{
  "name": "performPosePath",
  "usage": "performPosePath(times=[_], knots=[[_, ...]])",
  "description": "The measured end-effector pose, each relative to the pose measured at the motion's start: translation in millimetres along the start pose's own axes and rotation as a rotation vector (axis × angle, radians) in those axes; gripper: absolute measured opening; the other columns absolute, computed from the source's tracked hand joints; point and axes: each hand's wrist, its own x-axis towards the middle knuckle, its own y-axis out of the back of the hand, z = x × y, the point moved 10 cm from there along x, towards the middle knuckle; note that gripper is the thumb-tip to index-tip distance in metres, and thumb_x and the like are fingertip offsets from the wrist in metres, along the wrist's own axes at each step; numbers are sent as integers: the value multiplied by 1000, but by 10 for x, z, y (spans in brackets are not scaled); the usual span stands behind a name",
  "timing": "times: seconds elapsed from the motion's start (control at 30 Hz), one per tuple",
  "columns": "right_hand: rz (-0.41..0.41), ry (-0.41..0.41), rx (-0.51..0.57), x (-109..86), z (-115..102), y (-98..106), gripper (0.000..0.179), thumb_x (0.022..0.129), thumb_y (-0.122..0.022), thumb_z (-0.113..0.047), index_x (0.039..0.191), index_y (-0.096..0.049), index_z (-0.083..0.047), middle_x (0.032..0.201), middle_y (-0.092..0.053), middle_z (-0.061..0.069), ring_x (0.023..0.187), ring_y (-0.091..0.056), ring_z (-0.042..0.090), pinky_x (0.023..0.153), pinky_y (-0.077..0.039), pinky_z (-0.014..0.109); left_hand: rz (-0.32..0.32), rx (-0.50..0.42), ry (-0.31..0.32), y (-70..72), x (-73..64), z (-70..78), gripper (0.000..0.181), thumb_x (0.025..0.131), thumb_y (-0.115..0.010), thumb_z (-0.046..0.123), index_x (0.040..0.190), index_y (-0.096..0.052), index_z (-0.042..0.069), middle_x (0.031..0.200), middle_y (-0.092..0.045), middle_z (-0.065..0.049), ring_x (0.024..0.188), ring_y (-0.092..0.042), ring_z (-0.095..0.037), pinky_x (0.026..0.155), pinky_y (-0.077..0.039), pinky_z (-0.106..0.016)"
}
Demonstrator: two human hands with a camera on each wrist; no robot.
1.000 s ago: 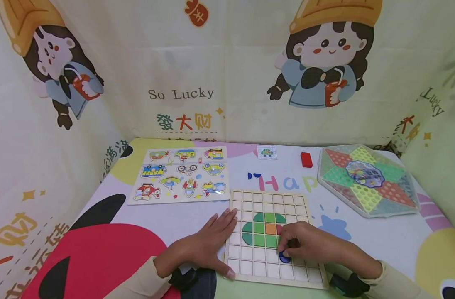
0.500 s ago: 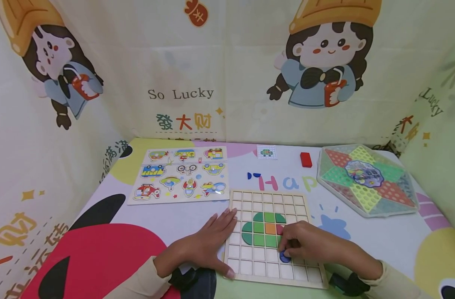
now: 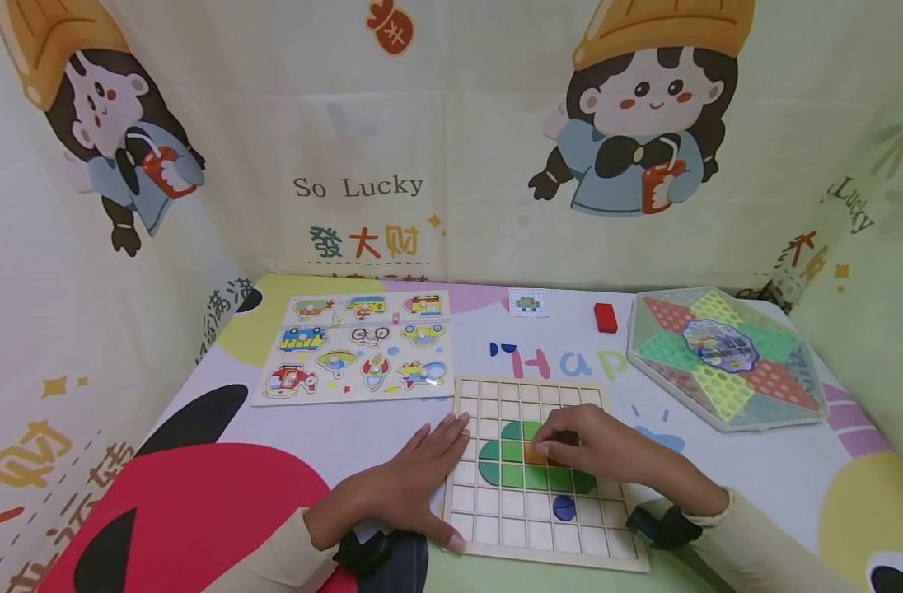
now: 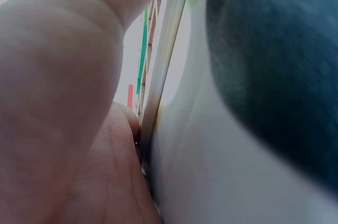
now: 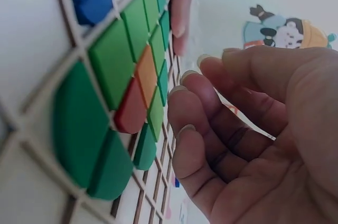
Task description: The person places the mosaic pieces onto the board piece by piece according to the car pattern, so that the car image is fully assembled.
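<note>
A wooden grid board [image 3: 555, 562] lies in front of me. My left hand [image 3: 414, 484] rests at its left edge, fingers straight and thumb at the lower corner. Above the pattern hovers my right hand [image 3: 603, 445], fingers loosely bent, nothing between them in the right wrist view. Light green squares [image 5: 111, 63], rounded dark green pieces [image 5: 82, 123], an orange square [image 5: 146, 71] and a red piece [image 5: 131, 108] fill cells. Below the pattern, two blue halves form a disc [image 3: 564, 507] in one cell. My right hand partly hides the pattern in the head view.
Beyond the board lie small dark blue pieces [image 3: 504, 348], a pattern card [image 3: 529, 303] and a red block [image 3: 605, 318]. A vehicle puzzle board [image 3: 340, 391] stands back left. An octagonal-looking game box [image 3: 726, 362] lies back right. Printed cloth [image 3: 488, 165] encloses the table.
My right hand has let go of the blue disc and moved up and left over the coloured pieces, leaving the disc uncovered. My left hand has stayed put.
</note>
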Motion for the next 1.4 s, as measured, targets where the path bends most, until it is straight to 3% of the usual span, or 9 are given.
performPosePath(times=[0.27, 0.5, 0.93, 1.13, 1.4], knots=[[61, -109, -12, 305, 204, 106, 14, 96, -65, -17, 103, -73, -9, 93, -68, -4, 76, -57, 13, 66, -52, 25, -14, 2, 7, -15, 10, -16, 122, 70, -64, 75, 157, -9, 10, 163, 7, 1, 147, 10, -20, 115, 1, -53], [161, -132, -46, 560, 350, 294, 11, 94, -67, -13, 100, -74, -7, 87, -68, -3, 74, -53, 16, 62, -47, 25, -8, 0, 4, 7, -1, -11, 122, 70, -66, 74, 157, -10, 9, 163, 6, -1, 147, 10, -21, 115, 0, -53], [311, -247, -48, 939, 727, 573, 15, 93, -66, -7, 106, -72, -3, 99, -69, 6, 88, -60, 22, 75, -53, 31, -4, -11, -2, 5, -16, 0, 121, 71, -67, 73, 157, -9, 9, 163, 6, -1, 147, 9, -20, 115, 0, -53], [298, -333, -58, 1026, 883, 606, 25, 93, -63, -7, 117, -67, -3, 104, -64, 9, 90, -57, 25, 65, -54, 29, 0, -19, -10, 10, -21, 8, 121, 71, -67, 72, 157, -9, 9, 163, 6, -1, 147, 9, -21, 115, 1, -53], [301, -380, -34, 1091, 1075, 615, 24, 94, -65, -10, 117, -68, -5, 103, -66, 10, 83, -58, 22, 63, -53, 28, 3, -1, -19, 0, -6, 0, 121, 72, -66, 73, 157, -9, 10, 163, 7, -1, 147, 10, -21, 115, -1, -54]])
